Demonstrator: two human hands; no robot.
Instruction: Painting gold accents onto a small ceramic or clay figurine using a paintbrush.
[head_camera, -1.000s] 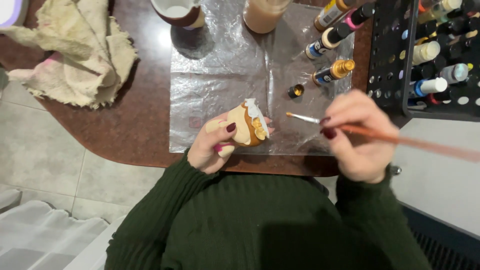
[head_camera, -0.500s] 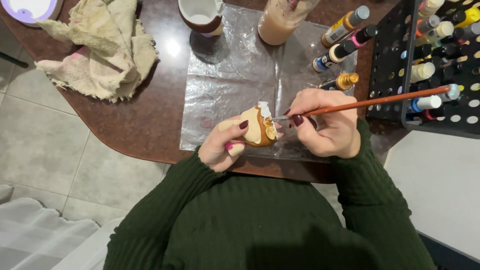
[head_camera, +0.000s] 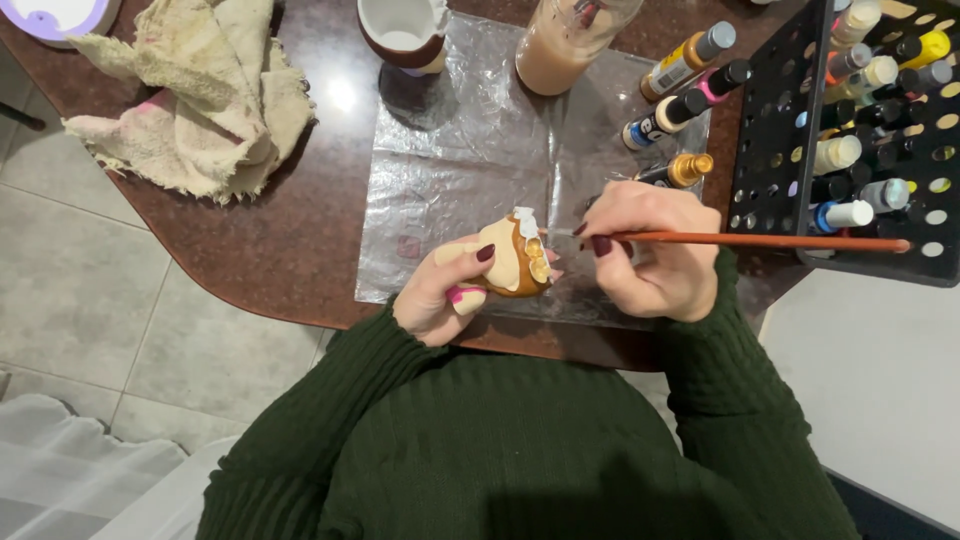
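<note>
The figurine (head_camera: 515, 262), 1 small tan and brown piece with a white top, is held just above the near edge of the foil sheet (head_camera: 460, 150). It is closed in the grip of the left hand (head_camera: 450, 290), thumb on the upper side, fingers curled beneath. Against the pictures from 1.0 s and 0.5 s ago, the figurine has been kept in much the same place, while the brush (head_camera: 770, 241) has been brought in from the figurine's right; its tip is now set at the white top, so paint is judged to be going on there. The brush, 1 in number with a red-orange handle, is pinched tight in the grip of the right hand (head_camera: 650, 250), just right of the figurine, handle pointing away to the right.

Beyond the figurine, on the foil, 4 paint bottles (head_camera: 690, 105) are seen lying, with 1 jar (head_camera: 570, 45) of beige liquid and 1 cup (head_camera: 405, 30) further off. Right of the figurine stands 1 black rack (head_camera: 790, 130) with more bottles; their count cannot be told. Far left of the figurine, 1 rag (head_camera: 190, 100) lies on the brown counter (head_camera: 290, 230), with 1 purple-rimmed dish (head_camera: 50, 15) at the corner.
</note>
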